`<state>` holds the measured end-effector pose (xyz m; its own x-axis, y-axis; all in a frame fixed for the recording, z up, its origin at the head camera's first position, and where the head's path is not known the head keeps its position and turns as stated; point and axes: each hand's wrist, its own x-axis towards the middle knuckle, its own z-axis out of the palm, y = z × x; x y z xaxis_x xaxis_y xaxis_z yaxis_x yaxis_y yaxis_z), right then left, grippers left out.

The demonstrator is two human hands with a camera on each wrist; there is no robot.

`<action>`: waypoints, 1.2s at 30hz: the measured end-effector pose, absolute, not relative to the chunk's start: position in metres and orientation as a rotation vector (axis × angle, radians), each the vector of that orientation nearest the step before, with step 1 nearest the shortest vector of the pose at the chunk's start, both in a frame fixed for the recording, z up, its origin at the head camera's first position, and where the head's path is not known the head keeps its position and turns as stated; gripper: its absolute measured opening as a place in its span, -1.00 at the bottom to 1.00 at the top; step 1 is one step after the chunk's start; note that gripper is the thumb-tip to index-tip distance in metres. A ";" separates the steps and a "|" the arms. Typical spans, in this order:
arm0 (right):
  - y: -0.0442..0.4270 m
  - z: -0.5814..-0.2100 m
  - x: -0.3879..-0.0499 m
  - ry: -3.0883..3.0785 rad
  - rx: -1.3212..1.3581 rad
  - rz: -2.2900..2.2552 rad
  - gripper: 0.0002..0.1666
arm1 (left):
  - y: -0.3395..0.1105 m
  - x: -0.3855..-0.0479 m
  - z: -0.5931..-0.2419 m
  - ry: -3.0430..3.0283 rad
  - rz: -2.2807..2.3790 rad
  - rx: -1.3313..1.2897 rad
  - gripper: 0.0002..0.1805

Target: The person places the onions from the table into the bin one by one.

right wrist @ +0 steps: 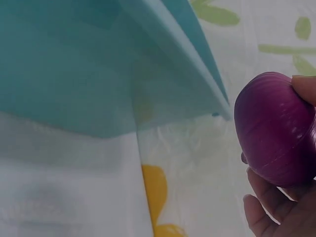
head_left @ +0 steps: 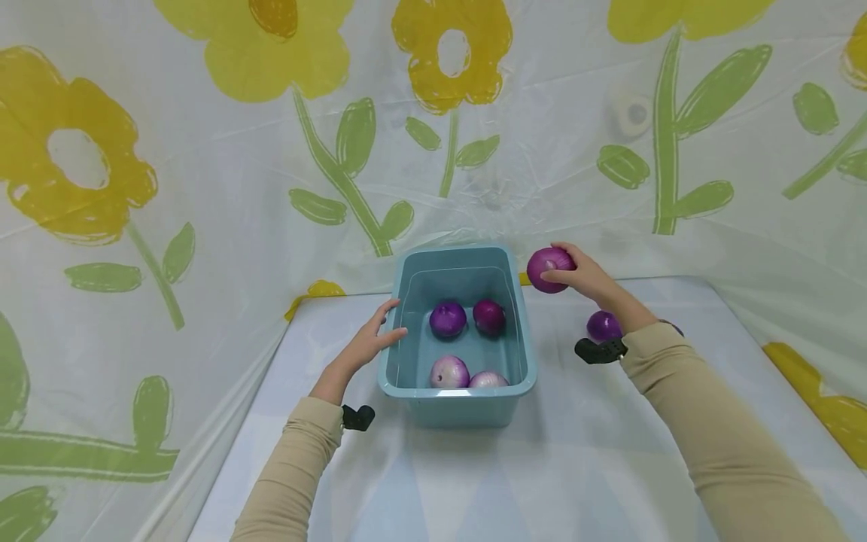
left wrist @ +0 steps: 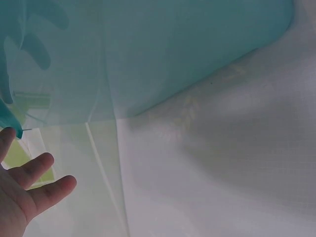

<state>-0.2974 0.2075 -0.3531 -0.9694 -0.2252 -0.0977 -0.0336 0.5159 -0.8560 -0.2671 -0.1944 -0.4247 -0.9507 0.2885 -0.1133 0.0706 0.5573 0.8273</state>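
Observation:
A red onion [head_left: 550,269] is gripped by my right hand [head_left: 584,275], raised just right of the blue bin [head_left: 459,393]. In the right wrist view, thumb and fingers curl round the same onion [right wrist: 274,128], beside the bin's rim. My left hand [head_left: 369,340] is at the bin's left rim with fingers spread and holds nothing. The left wrist view shows its fingers [left wrist: 52,192] close to the bin's wall [left wrist: 163,54]; whether they touch the rim I cannot tell. Inside the bin lie several onions, two dark purple [head_left: 448,320] at the back and two paler [head_left: 450,372] in front.
On the table [head_left: 447,482], another purple onion [head_left: 604,326] lies right of the bin, partly hidden by my right forearm. Behind the table hangs a white curtain [head_left: 244,188] printed with yellow flowers. Each wrist wears a black band.

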 end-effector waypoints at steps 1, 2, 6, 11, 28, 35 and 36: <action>0.203 -0.352 -0.298 2.559 -0.229 -1.443 -0.07 | -0.194 -0.267 -0.425 2.559 1.341 0.303 -0.23; 0.199 -0.351 -0.299 2.555 -0.237 -1.449 -0.07 | -0.194 -0.268 -0.425 2.561 1.340 0.303 -0.23; 0.181 -0.349 -0.302 2.533 -0.286 -1.472 -0.08 | -0.194 -0.268 -0.425 2.559 1.336 0.301 -0.23; 0.163 -0.348 -0.305 2.507 -0.346 -1.480 -0.08 | -0.194 -0.268 -0.426 2.542 1.346 0.305 -0.24; 0.107 -0.354 -0.300 2.513 -0.466 -1.316 -0.14 | -0.195 -0.269 -0.425 2.540 1.340 0.285 -0.24; 0.096 -0.358 -0.298 2.532 -0.540 -1.253 -0.18 | -0.195 -0.270 -0.423 2.500 1.352 0.278 -0.25; 0.096 -0.358 -0.298 2.534 -0.552 -1.253 -0.19 | -0.195 -0.271 -0.424 2.506 1.352 0.279 -0.25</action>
